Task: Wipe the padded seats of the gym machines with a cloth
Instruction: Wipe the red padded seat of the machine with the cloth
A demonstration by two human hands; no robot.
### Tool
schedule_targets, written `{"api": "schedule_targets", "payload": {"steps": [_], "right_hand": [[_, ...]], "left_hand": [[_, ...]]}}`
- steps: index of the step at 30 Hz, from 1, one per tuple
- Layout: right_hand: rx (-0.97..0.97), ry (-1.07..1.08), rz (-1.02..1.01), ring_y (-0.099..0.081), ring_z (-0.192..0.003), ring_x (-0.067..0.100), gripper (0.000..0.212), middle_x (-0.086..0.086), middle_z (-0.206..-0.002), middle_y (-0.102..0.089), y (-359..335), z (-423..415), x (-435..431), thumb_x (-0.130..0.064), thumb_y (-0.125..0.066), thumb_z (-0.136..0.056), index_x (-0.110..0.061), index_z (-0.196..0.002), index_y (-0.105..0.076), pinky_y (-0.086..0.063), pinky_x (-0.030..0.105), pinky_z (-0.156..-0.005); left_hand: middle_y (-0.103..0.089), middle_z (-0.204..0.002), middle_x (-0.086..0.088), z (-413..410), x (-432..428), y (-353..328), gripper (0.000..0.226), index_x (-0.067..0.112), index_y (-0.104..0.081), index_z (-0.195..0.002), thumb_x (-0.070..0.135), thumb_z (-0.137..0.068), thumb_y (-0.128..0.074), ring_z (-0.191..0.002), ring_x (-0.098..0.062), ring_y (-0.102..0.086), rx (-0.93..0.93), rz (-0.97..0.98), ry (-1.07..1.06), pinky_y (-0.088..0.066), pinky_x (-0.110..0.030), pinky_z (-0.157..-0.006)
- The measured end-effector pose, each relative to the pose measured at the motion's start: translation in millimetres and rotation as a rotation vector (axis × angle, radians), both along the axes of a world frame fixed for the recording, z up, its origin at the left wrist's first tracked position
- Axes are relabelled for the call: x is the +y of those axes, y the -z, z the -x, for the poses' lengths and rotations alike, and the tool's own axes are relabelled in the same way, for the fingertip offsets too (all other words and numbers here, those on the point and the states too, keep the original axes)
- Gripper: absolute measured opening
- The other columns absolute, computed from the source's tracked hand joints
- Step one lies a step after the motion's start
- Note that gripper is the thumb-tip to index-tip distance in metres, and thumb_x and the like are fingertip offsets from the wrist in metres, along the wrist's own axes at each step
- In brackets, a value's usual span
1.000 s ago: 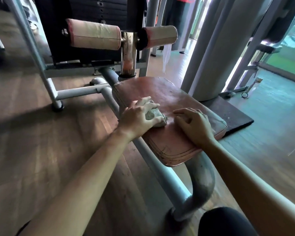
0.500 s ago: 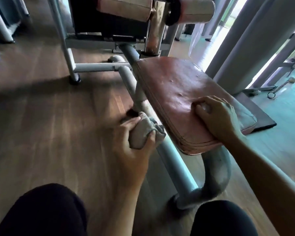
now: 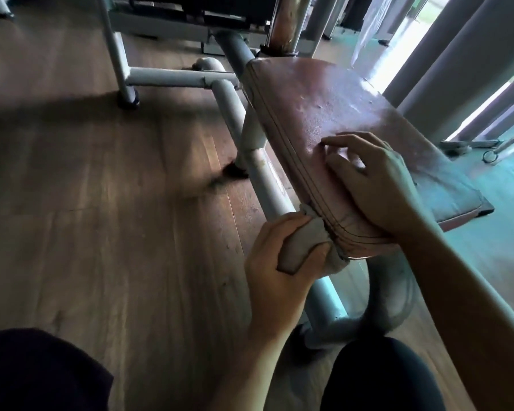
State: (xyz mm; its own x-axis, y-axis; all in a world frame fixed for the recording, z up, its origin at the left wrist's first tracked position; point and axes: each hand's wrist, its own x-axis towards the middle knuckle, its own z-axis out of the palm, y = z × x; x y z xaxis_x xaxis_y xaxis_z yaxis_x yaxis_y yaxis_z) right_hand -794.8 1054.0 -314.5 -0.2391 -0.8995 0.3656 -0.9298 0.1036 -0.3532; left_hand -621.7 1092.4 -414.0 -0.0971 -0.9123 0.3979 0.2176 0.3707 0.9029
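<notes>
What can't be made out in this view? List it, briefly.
Head view throughout.
- Patch of the seat beneath the right hand: covered by that hand.
- Most of the cloth: bunched inside the left hand.
- Upper part of the machine: cut off by the top edge.
- The ring-shaped object at far right: too small to identify.

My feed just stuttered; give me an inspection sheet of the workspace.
Surface: wooden plank floor, dark scuff beside a frame foot.
Job's things: worn reddish padded seat; grey cloth pressed against its near corner edge.
Clutter: small ring on the floor at right.
Hands: left hand grips the cloth; right hand rests on the seat top, fingers bent.
Cables: nothing seen.
Surroundings: grey tube frame, pillars at right.
</notes>
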Motion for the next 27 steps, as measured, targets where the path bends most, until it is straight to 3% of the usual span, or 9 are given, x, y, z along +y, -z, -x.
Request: {"api": "schedule_targets", "payload": {"steps": [5,9,14,20,23,27], "right_hand": [[-0.033,0.023,0.013,-0.054,-0.123,0.012,0.034,-0.017,-0.131,-0.063,-1,-2,1,-0.045,-0.053,-0.093,-0.037,-0.122,-0.069,-0.035,0.023,-0.098],[-0.034,0.035,0.005,-0.054,-0.123,0.013,0.038,-0.017,-0.131,-0.063,-2,-3,0,-0.047,-0.051,-0.091,-0.037,-0.123,-0.068,-0.039,0.027,-0.099],[-0.040,0.041,0.014,-0.054,-0.121,0.013,0.038,-0.018,-0.128,-0.063,-2,-3,0,-0.049,-0.050,-0.090,-0.039,-0.121,-0.068,-0.039,0.028,-0.099],[-0.038,0.053,0.014,-0.055,-0.120,0.013,0.035,-0.017,-0.128,-0.064,-3,-6,0,-0.047,-0.050,-0.090,-0.040,-0.119,-0.068,-0.041,0.031,-0.099],[-0.043,0.066,0.004,-0.054,-0.122,0.013,0.034,-0.018,-0.130,-0.063,-4,-8,0,-0.046,-0.050,-0.091,-0.041,-0.120,-0.068,-0.042,0.034,-0.101],[-0.027,0.072,-0.004,-0.054,-0.123,0.014,0.034,-0.018,-0.131,-0.062,-3,-8,0,-0.047,-0.050,-0.091,-0.041,-0.120,-0.067,-0.042,0.035,-0.104]], "left_hand": [[-0.070,-0.111,-0.002,6,-21,-1,0.026,0.007,-0.074,-0.109,0.000,-0.084,-0.078,-0.108,-0.016,-0.067,-0.009,-0.066,-0.058,-0.054,-0.038,-0.096],[-0.067,-0.119,-0.003,10,16,-3,0.028,0.005,-0.073,-0.114,0.008,-0.087,-0.076,-0.113,-0.013,-0.065,0.013,-0.026,-0.024,-0.053,-0.031,-0.098],[-0.070,-0.111,-0.007,18,-4,-2,0.020,0.000,-0.075,-0.108,0.000,-0.088,-0.075,-0.106,-0.018,-0.068,0.045,0.008,-0.078,-0.056,-0.039,-0.095],[-0.071,-0.115,-0.007,13,17,-5,0.024,-0.001,-0.074,-0.111,0.001,-0.088,-0.074,-0.112,-0.015,-0.068,0.025,0.009,-0.034,-0.053,-0.030,-0.100],[-0.072,-0.112,-0.009,15,6,-2,0.022,-0.002,-0.074,-0.109,-0.003,-0.087,-0.074,-0.110,-0.017,-0.069,0.043,0.032,-0.015,-0.056,-0.035,-0.097],[-0.073,-0.113,-0.001,16,-22,-1,0.031,0.014,-0.072,-0.114,-0.002,-0.087,-0.074,-0.109,-0.018,-0.070,0.105,-0.045,-0.038,-0.057,-0.048,-0.095]]}}
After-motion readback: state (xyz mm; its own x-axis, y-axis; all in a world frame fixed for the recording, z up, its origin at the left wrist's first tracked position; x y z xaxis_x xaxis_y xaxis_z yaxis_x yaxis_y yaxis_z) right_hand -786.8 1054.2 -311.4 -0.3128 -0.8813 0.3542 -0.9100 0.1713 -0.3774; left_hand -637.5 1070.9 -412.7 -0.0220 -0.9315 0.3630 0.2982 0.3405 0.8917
